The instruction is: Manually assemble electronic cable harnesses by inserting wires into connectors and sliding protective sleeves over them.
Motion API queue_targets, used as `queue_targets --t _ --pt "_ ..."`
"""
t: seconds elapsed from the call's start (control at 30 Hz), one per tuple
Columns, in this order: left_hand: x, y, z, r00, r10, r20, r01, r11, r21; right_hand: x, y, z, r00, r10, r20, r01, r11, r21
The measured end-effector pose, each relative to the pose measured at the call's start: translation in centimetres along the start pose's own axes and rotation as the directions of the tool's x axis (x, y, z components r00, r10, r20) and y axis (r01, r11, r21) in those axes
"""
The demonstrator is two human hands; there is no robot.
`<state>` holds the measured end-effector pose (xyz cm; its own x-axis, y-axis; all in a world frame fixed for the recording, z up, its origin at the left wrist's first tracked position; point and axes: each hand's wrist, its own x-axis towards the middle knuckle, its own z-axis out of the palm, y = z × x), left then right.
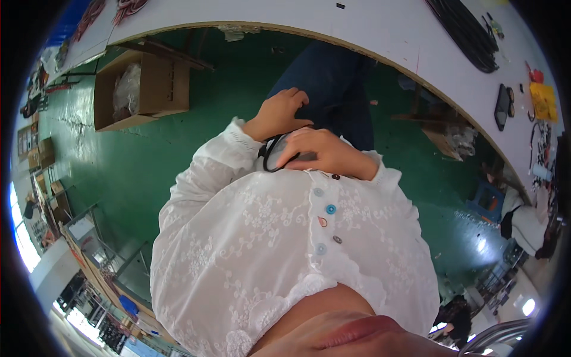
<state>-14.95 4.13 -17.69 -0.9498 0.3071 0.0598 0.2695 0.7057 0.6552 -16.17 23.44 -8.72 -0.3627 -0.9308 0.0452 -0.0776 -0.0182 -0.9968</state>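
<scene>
At the waist, against the white blouse (pixel 238 220), a black loop (pixel 266 162) around a pale grey surface, partly hidden. Over its edge, touching it, the bent fingers of the right hand (pixel 318 152); cannot tell whether closed tightly on it. Just beyond, in front of the jeans (pixel 318 77), the left hand (pixel 281 112), loosely curled; cannot tell whether gripping anything. Underfoot, a glossy green floor (pixel 143 178), scuffed toward the left. There, an open cardboard box (pixel 169 89) with clear plastic wrap (pixel 126 89) inside. Arching across the top, a pale worktop (pixel 285 11) with a raw brown edge, carrying reddish wires (pixel 128 9) at the left, a black cable bundle (pixel 467 35) toward the right and, farther down that side, a yellow packet (pixel 542 101). Below the right-hand stretch, a blue stool (pixel 489 199). At the far left, bright windows (pixel 22 232).
</scene>
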Motion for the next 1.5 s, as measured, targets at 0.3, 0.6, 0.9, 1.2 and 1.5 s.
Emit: queue_targets --t 0.3,0.6,0.9,1.2,1.5 --pt "1.4 4.1 -7.1 0.885 -0.346 0.311 0.459 0.540 -0.706 -2.2 0.4 -1.0 0.997 0.082 0.013 -0.083 0.983 0.164" --pt "-1.8 6.9 -10.0 0.922 -0.204 -0.328 0.065 0.919 -0.390 -2.2 -3.1 -3.9 0.547 0.051 -0.836 0.382 0.873 0.304" --pt "0.4 9.9 -12.6 0.844 0.205 -0.496 -0.139 0.976 0.166 -0.8 -3.9 -7.9 0.581 0.113 -0.806 0.634 0.558 0.536" --pt "2.0 14.5 -15.3 0.800 0.547 -0.247 -0.321 0.737 0.595 -10.4 -9.3 -17.0 0.428 -0.212 -0.878 0.873 0.347 0.341" --pt "-0.1 13.1 -11.7 0.770 0.606 -0.202 -0.401 0.704 0.587 -21.2 -7.2 -18.0 0.089 -0.167 -0.982 0.906 0.423 0.010"
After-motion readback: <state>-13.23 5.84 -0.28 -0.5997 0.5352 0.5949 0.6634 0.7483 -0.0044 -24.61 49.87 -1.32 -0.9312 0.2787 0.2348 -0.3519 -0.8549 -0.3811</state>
